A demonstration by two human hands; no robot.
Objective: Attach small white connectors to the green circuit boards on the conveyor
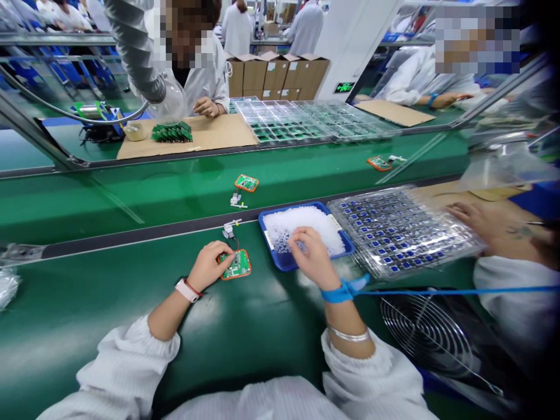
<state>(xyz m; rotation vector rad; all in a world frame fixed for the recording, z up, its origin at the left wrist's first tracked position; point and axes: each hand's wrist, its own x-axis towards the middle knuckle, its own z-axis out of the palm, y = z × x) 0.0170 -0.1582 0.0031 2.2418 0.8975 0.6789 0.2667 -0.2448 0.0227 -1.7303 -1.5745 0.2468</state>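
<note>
My left hand has its fingers closed on the left edge of a green circuit board with an orange rim, lying on the green bench. From the board's top a thin wire runs to a small white connector part. Over a blue tray hangs my right hand, thumb and fingertips drawn together. Whatever those fingertips may hold is hidden or too small to see. Small white pieces fill much of the tray. A blue strap circles my right wrist.
Right of the tray lie stacked clear plastic trays with blue-marked parts, a co-worker's hand beside them. A round fan grille sits at lower right. Orange-rimmed boards rest on the green belt. Across it, another person's hand is near stacked boards.
</note>
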